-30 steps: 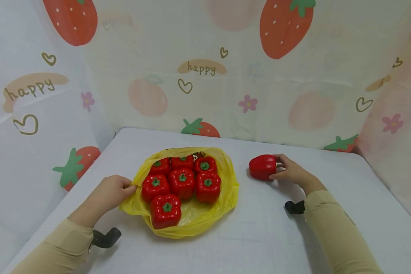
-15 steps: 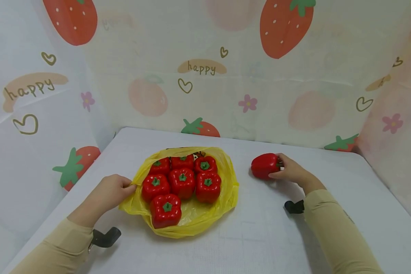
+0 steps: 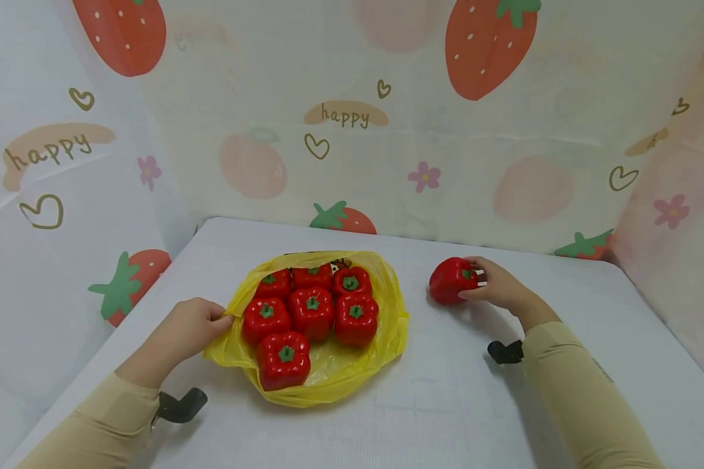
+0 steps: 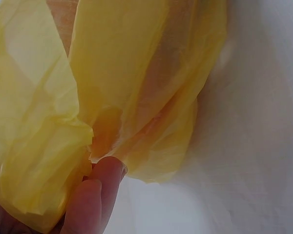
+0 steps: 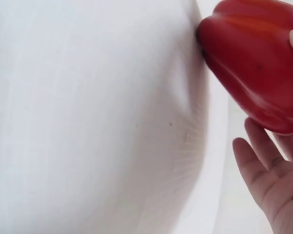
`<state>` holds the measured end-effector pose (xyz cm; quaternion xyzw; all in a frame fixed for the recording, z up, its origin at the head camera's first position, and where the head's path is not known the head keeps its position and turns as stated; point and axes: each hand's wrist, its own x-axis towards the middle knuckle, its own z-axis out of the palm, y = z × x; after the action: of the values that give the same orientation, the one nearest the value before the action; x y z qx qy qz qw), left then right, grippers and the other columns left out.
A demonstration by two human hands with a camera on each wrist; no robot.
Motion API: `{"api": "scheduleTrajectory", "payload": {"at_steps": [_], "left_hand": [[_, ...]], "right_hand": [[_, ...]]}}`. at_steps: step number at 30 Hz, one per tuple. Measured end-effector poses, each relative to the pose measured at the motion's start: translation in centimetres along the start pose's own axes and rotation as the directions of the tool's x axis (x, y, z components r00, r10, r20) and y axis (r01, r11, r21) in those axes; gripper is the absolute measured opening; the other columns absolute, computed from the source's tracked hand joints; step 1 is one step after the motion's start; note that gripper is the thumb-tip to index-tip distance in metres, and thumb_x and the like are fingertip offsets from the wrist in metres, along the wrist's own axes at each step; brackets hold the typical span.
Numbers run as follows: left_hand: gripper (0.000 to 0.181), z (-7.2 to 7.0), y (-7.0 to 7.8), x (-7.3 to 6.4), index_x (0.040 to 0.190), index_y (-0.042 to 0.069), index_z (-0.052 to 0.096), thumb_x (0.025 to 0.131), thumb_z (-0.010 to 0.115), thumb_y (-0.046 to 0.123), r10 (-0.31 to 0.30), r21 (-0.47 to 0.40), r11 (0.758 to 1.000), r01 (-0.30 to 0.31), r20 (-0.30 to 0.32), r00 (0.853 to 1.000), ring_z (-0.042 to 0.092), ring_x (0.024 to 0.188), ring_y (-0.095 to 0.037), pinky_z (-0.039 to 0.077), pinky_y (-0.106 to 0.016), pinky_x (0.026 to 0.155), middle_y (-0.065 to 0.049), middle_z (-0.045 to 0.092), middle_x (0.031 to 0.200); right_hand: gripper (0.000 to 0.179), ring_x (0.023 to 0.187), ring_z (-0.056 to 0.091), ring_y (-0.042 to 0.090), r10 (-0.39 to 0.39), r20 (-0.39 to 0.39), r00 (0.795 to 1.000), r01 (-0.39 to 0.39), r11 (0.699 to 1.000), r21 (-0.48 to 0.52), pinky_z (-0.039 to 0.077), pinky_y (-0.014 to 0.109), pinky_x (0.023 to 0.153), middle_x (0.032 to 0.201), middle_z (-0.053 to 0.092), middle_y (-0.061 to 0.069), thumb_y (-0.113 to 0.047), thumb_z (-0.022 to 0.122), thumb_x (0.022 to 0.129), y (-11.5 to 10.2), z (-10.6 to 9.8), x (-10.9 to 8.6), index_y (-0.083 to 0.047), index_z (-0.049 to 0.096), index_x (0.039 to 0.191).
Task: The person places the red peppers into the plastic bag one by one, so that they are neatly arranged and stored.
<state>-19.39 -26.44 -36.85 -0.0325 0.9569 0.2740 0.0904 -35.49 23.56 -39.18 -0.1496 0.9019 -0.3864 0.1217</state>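
Note:
In the head view, my left hand pinches the left edge of a yellow plastic bag, whose mouth is spread wide. The thin plastic fills much of the left wrist view, caught at the thumb and fingertips. Several red bell peppers stand inside the bag; the front one shows its green stem upward. To the right of the bag, my right hand holds another red bell pepper around its stem end. It is tilted on the table, and in the right wrist view its side lies between thumb and fingers.
A white-covered table lies under everything. A patterned cloth wall stands behind it, with more cloth at both sides. A black wrist-mounted piece sticks out by the left sleeve, and another by the right sleeve.
The pepper in my right hand has tipped, its stem end turning upward and toward the viewer. My left hand and the bag have hardly moved.

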Motion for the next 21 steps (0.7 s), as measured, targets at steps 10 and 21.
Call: {"api": "scheduleTrajectory", "payload": {"at_steps": [10, 21], "left_hand": [[0.024, 0.0, -0.2, 0.2, 0.088, 0.007, 0.068, 0.089, 0.054, 0.026, 0.0, -0.005, 1.0, 0.0, 0.002, 1.0, 0.049, 0.062, -0.018, 0.043, -0.028, 0.056, -0.003, 0.057, 0.067], [0.025, 0.1, -0.3, 0.2, 0.09, 0.006, 0.068, 0.089, 0.054, 0.026, -0.004, -0.005, 1.0, 0.004, 0.008, 1.0, 0.049, 0.063, -0.018, 0.044, -0.028, 0.057, -0.003, 0.057, 0.068]], "right_hand": [[0.079, 0.118, 0.042, 0.037, -0.014, 0.02, 1.0, 0.014, 1.0, -0.006, 0.048, 0.043, 0.083, 0.132, 0.041, 0.016, -0.03, 0.077, 0.071, -1.8, -0.3, -0.3, -0.009, 0.036, 0.135], [0.076, 0.116, 0.044, 0.034, -0.216, 0.032, 0.976, 0.215, 0.976, 0.045, 0.051, 0.039, 0.078, 0.131, 0.039, 0.01, -0.021, 0.078, 0.072, -6.5, -0.6, -1.4, -0.01, 0.036, 0.135]]}}
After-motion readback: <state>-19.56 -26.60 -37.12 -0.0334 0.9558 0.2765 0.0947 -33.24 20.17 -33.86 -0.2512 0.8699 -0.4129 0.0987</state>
